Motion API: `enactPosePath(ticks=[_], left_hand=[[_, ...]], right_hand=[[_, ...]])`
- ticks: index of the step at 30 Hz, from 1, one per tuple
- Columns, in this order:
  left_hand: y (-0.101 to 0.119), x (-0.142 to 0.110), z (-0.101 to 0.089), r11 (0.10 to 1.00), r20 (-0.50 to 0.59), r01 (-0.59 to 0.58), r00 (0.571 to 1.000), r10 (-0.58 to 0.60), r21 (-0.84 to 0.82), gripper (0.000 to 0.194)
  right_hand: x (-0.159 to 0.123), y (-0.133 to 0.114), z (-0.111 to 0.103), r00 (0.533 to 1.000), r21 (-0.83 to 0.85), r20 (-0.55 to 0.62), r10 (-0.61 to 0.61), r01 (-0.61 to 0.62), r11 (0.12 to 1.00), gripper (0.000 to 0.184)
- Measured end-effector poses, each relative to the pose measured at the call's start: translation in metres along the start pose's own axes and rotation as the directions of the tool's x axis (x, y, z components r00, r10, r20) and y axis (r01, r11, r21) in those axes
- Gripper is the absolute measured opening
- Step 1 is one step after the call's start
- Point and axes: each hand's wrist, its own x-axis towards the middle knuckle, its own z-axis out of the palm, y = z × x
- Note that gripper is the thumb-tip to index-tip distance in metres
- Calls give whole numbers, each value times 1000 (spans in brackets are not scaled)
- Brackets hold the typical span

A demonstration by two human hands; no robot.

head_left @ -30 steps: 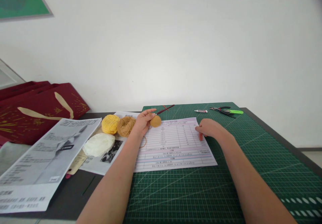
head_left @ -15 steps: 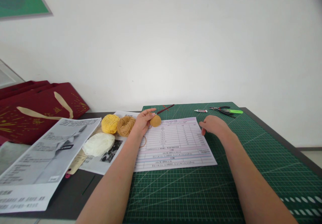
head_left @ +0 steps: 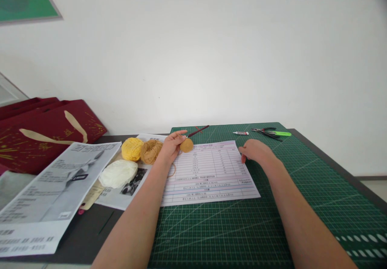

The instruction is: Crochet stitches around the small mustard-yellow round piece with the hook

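Observation:
My left hand point(head_left: 173, 145) is closed on a small round tan crochet piece point(head_left: 186, 145), held above the left side of a printed chart sheet point(head_left: 208, 172). A crochet hook with a dark red handle point(head_left: 198, 131) sticks out up and right from the piece. Tan yarn point(head_left: 171, 170) loops down by my left wrist. At the sheet's right edge, my right hand point(head_left: 255, 150) rests with curled fingers, the fingertips touching the paper's edge or very near it. Whether anything is in those fingers is hidden.
A yellow yarn ball point(head_left: 132, 149), a tan yarn ball point(head_left: 151, 151) and a white yarn ball point(head_left: 118, 174) sit left. Red bags point(head_left: 45, 136) and a grey printed sheet point(head_left: 57, 192) lie beyond. A small tube point(head_left: 241, 133) and pliers point(head_left: 267, 132) lie on the green cutting mat point(head_left: 302, 188).
Almost nothing differs. Both hands stay in place, and the crochet piece and hook remain in my left hand; the whole view shifts very slightly.

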Motion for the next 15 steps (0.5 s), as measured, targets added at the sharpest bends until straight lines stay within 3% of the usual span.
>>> enactPosePath(ticks=[7, 15], left_hand=[[0, 0, 0, 1000, -2, -2, 1000, 2, 4, 33], [0, -1, 2, 1000, -6, 2, 1000, -2, 1, 33]], right_hand=[[-1, -2, -1, 999, -15, 49, -19, 20, 1000, 31], [-9, -11, 1, 984, 36, 130, -124, 120, 992, 31]])
